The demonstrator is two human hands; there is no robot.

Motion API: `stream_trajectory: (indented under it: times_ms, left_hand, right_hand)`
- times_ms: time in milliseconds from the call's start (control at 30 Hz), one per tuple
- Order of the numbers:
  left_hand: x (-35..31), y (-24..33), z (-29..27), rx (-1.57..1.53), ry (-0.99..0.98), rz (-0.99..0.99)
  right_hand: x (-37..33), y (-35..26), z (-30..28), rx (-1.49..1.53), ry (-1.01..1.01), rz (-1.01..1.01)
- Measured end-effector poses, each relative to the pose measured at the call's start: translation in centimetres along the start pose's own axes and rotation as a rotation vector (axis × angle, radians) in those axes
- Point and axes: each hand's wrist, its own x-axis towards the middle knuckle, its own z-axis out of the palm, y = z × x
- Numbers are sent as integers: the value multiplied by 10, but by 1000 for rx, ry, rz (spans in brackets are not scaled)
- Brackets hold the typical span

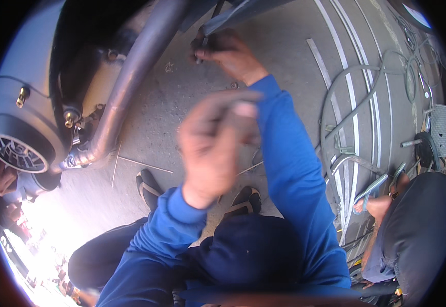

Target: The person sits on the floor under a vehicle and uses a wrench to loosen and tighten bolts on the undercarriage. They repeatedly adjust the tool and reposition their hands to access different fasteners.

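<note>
My right hand (230, 56) reaches far forward, its darkened fingers bent around something small and dark beside the end of a long grey part (233, 18). A thin metal tip shows below those fingers; the rest of what they hold is hidden. Nearer to me, my left hand (210, 148) is raised in front of my right forearm. Motion smears it; its fingers look bent, and I cannot see whether anything is in them. Left of both hands, a bent, heat-coloured metal pipe (123, 92) runs down to a clamped joint.
At left is a grey casing (28, 66) with a round slotted cap (18, 152) and brass-coloured fittings (69, 118). Thin rods (146, 165) lie near my feet. Pale metal strips (356, 128) and a looped hose (330, 97) cover the floor at right, near another person's leg (422, 235).
</note>
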Motion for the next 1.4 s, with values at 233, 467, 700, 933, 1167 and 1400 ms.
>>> stream_trajectory:
  times_ms: [233,467,700,933,1167,1400]
  left_hand:
    - [154,-67,73,-497,-47,-382]
    - [225,-97,89,-1064,-37,-230]
    - [128,-36,39,-619,-40,-327]
    - [152,-107,-58,748,235,346]
    - [230,-173,-47,647,143,485]
    - [194,-132,-110,100,-5,-151]
  right_hand:
    - [17,31,-2,-219,171,-84]
    - [17,24,-17,-349,206,124]
    - [62,47,-133,-1820,515,-376]
    - [9,-124,-101,-1852,374,-64]
    - [-31,-154,12,-483,112,608]
    - [-14,-23,20,398,-43,179]
